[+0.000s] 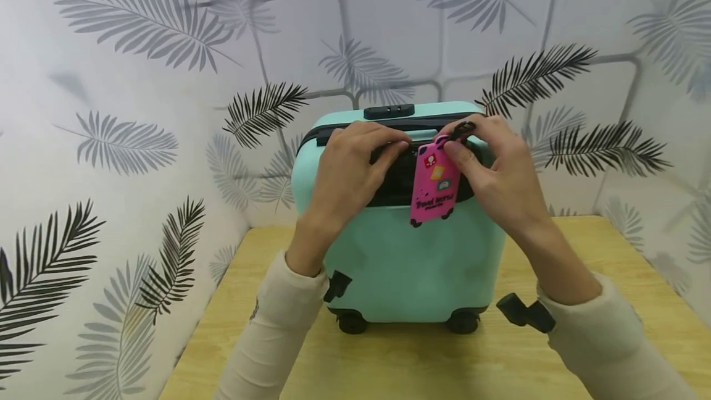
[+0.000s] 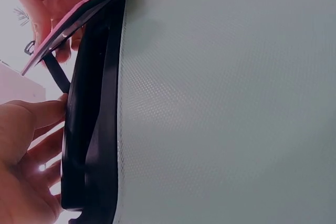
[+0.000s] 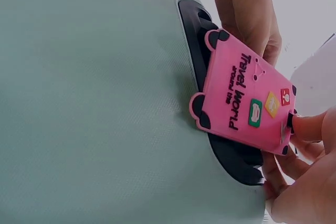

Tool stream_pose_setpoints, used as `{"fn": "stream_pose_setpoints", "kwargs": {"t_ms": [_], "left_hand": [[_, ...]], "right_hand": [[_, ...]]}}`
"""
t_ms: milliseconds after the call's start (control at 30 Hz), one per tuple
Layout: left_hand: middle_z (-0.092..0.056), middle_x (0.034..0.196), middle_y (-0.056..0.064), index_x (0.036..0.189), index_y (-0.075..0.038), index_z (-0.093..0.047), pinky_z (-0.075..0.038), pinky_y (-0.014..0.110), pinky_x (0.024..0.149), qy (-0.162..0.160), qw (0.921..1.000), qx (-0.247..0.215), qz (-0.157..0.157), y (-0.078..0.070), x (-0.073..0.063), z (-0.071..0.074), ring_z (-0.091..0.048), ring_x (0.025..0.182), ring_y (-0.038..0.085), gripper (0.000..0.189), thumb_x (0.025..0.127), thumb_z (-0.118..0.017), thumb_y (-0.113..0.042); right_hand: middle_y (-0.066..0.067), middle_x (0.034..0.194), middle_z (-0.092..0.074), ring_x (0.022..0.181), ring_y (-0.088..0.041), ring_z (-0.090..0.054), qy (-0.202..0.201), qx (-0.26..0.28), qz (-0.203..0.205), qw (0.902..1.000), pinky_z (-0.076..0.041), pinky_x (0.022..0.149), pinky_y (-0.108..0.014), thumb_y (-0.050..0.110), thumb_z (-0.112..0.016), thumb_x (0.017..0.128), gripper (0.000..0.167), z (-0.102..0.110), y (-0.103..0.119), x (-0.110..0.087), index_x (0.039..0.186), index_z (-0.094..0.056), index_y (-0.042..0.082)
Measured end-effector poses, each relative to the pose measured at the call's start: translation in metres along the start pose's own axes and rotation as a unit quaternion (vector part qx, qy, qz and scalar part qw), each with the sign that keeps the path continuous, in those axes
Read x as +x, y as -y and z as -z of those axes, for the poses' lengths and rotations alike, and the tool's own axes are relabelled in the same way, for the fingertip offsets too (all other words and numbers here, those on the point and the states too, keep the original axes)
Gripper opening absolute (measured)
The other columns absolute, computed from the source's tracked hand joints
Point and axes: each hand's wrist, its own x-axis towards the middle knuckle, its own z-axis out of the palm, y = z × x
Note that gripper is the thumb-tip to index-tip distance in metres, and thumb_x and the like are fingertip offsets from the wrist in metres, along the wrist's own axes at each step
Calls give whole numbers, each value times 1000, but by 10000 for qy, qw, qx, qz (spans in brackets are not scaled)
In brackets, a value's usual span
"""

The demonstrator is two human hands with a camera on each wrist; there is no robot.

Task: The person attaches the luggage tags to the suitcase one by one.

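A: What is nearest?

B: Two pale sleeves (image 1: pixel 278 326), each with a black clip (image 1: pixel 524 312) by the cuff, then two hands.

A: How is each grip set?

B: The right hand (image 1: pixel 502 171) holds the pink tag (image 1: pixel 436 187) at its upper end, thumb on the printed face, fingers behind. The left hand (image 1: pixel 350 168) has a narrow grip and seems to pinch the black strap (image 2: pixel 58 73) where it meets the dark handle (image 2: pixel 76 145); its exact hold is partly hidden.

A: Why hold them so?

B: My guess: the right steadies the tag, leaving the left free to manage the strap.

A: Where does the tag hang?

B: In front of the mint suitcase (image 1: pixel 411 258), over the upper part. The case stands upright, presumably so both hands reach the handle easily.

A: And beyond?

B: A wooden table (image 1: pixel 405 363) beneath it, and a leaf-patterned wall (image 1: pixel 500 66) behind.

A: Counts?

B: One tag bearing three coloured patches (image 1: pixel 437 173), one strap, one suitcase, one black lock (image 1: pixel 389 111) on top, two wheels (image 1: pixel 352 323) showing, one table.
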Motion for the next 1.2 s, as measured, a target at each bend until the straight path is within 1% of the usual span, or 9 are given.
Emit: {"fn": "stream_pose_setpoints", "kwargs": {"t_ms": [200,333,467,600,733,833,1067,1133,1200], "left_hand": [[-78,112,0,114,-14,-81,-46,39,87,-46,9997,209,104,2,-3,-1,-68,107,19,20,101,-70,-25],[-79,111,0,113,-14,-82,-47,41,87,-59,9998,196,55,4,-3,-1,-67,104,20,19,100,-71,-23],[-78,112,1,115,-13,-81,-49,41,92,-34,10000,67,-23,4,0,-1,-67,102,22,19,101,-70,-22],[-77,117,3,120,-12,-79,-47,40,99,85,9999,-139,23,4,1,0,-65,105,23,22,103,-68,-21],[-75,122,4,124,-11,-77,-45,41,103,275,9992,-252,166,5,1,1,-63,109,23,25,104,-67,-21],[-75,124,4,125,-10,-77,-44,41,106,412,9986,-226,237,3,3,2,-62,111,23,25,104,-65,-20],[-73,121,3,126,-12,-76,-42,45,98,650,9971,253,304,-3,6,4,-60,113,23,26,106,-62,-21],[-72,118,3,126,-12,-76,-42,45,99,639,9973,230,292,-2,6,6,-60,112,23,26,106,-62,-19],[-73,116,5,124,-11,-77,-44,44,97,531,9983,45,249,0,7,8,-62,110,24,25,105,-62,-16]], "right_hand": [[-1,115,-65,111,-11,-58,150,340,98,9993,-41,98,-30,-1,-69,97,20,0,-5,-2,117,-70,6],[-2,112,-65,112,-11,-54,169,239,37,9996,-38,98,-32,1,-70,97,18,1,-6,-2,115,-70,5],[-3,111,-65,112,-11,-54,185,148,19,9997,-39,97,-31,2,-69,98,17,1,-6,0,115,-69,4],[-2,109,-66,105,-11,-60,217,157,65,9996,-46,91,-27,2,-68,99,16,1,-6,2,115,-69,3],[-2,106,-68,98,-10,-62,223,144,95,9996,-48,83,-24,3,-68,100,16,2,-5,5,115,-69,4],[-2,106,-68,97,-10,-62,211,98,89,9997,-49,81,-23,3,-67,100,16,2,-5,7,116,-68,5],[-2,103,-70,91,-9,-64,218,21,117,9997,-51,77,-23,3,-69,99,14,-1,-3,9,113,-70,5],[-1,103,-70,91,-9,-65,234,36,142,9996,-51,77,-23,3,-69,99,14,-2,-3,10,113,-70,5],[-1,102,-71,90,-9,-65,255,63,151,9995,-51,76,-24,3,-69,99,14,-2,-2,10,112,-70,6]]}}
